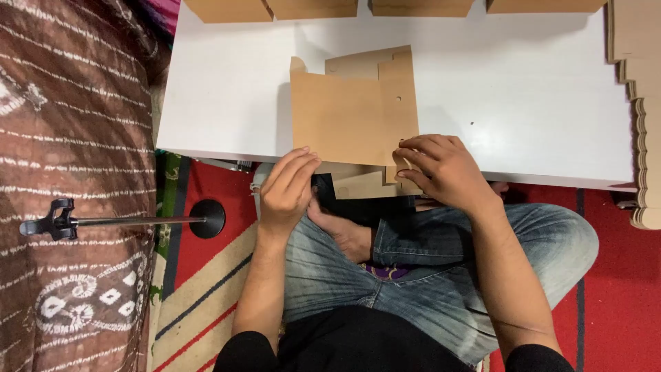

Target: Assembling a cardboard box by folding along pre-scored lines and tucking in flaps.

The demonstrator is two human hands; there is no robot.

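Low white table (523,89) with a flat brown cardboard cutout (351,114) overhanging its near edge, brown boxes (317,8) along the far edge.

Home floor: patterned rug (206,303), low white table (523,103).

The person wears faded blue jeans (441,275), washed pale over the knees and darker along the seams, with a stitched pocket edge showing at the middle. Above them comes a black top (358,341) whose long sleeves are pushed up, so that only the dark cuffs show at the lower edge of the view, leaving both forearms bare. The left hand (286,189) and right hand (444,169) carry no rings, watch or gloves, and one foot (344,234) is bare.
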